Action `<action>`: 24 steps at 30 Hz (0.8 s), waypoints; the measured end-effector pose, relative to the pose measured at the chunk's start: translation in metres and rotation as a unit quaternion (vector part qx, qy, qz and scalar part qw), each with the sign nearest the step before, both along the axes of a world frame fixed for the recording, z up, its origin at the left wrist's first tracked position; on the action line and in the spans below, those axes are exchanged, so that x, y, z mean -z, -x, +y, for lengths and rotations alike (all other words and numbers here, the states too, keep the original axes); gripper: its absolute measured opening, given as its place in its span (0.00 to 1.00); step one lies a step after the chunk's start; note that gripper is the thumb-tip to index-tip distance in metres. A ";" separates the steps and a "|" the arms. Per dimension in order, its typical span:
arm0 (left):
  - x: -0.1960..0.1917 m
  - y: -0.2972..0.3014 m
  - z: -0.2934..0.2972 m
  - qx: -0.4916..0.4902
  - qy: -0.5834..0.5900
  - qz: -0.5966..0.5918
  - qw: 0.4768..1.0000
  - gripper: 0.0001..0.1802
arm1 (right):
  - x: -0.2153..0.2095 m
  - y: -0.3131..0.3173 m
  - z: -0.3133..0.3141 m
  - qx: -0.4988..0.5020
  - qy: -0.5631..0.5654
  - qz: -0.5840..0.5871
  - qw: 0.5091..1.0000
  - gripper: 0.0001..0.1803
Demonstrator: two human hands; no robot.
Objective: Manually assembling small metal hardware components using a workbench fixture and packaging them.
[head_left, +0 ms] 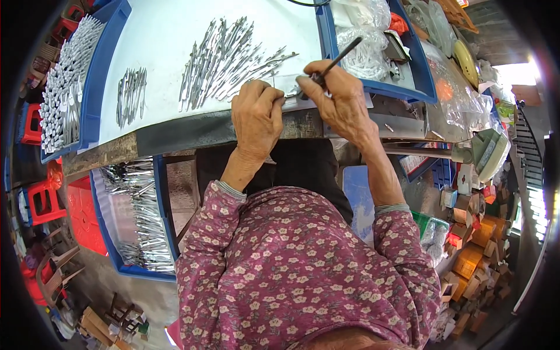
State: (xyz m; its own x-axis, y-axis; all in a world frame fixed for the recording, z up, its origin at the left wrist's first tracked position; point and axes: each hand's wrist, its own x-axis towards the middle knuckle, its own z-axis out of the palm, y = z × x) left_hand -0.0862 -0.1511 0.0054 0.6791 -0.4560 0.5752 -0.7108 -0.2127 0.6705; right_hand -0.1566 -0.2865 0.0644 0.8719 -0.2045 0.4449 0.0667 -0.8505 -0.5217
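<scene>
My left hand (pixel 256 114) rests at the table's near edge, thumb and fingers pinched on a slim silver metal piece (pixel 290 95), mostly covered by the fingers. Close beside it on the right, my right hand (pixel 344 102) is closed around a dark slender tool (pixel 345 53) that slants up to the right; its working end is hidden near the metal piece. Beyond my left hand a fanned pile of thin silver metal pieces (pixel 219 61) lies on the white table surface (pixel 163 29). A smaller bundle of similar pieces (pixel 132 96) lies farther left.
At the left stands a blue tray (pixel 108 64) beside many packed silver-white rods (pixel 70 87). A blue tray at the right (pixel 402 92) holds clear plastic bags (pixel 361 44). Below the table edge, another blue tray (pixel 140 273) holds metal pieces. Cardboard boxes (pixel 469 262) crowd the right floor.
</scene>
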 end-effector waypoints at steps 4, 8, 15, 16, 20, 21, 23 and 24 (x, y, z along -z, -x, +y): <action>0.007 -0.002 0.004 -0.001 0.003 0.015 1.000 0.02 | -0.036 0.001 0.017 -0.006 -0.028 -0.195 0.980 0.10; 0.002 0.001 -0.001 0.011 0.004 0.004 1.000 0.02 | 0.014 -0.005 0.009 -0.035 0.048 -0.060 0.996 0.10; -0.002 0.000 0.001 0.018 -0.001 -0.002 1.000 0.03 | -0.016 0.009 -0.007 0.059 -0.108 -0.029 0.992 0.12; -0.001 -0.001 0.004 0.012 -0.006 0.003 1.000 0.03 | -0.026 0.011 -0.003 0.064 -0.125 -0.070 0.988 0.10; -0.005 0.000 0.002 0.018 -0.015 0.014 1.000 0.03 | -0.018 0.010 -0.005 0.018 -0.009 -0.253 0.967 0.08; -0.005 0.000 -0.002 0.020 -0.015 0.018 1.000 0.02 | 0.013 0.010 -0.012 0.051 0.032 -0.009 0.998 0.12; -0.006 -0.001 0.001 0.024 -0.023 0.010 0.999 0.02 | 0.023 0.010 -0.013 0.077 -0.018 -0.036 0.996 0.13; -0.006 -0.002 0.002 0.025 -0.030 0.001 0.999 0.02 | 0.018 0.013 -0.014 0.088 -0.027 -0.017 0.996 0.13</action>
State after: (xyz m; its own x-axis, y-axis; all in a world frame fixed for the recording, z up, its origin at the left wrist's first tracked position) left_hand -0.0843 -0.1493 0.0116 0.6557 -0.5232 0.5444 -0.7200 -0.2162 0.6594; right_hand -0.1692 -0.3002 0.0459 0.8047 -0.3776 0.4582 -0.0629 -0.8216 -0.5666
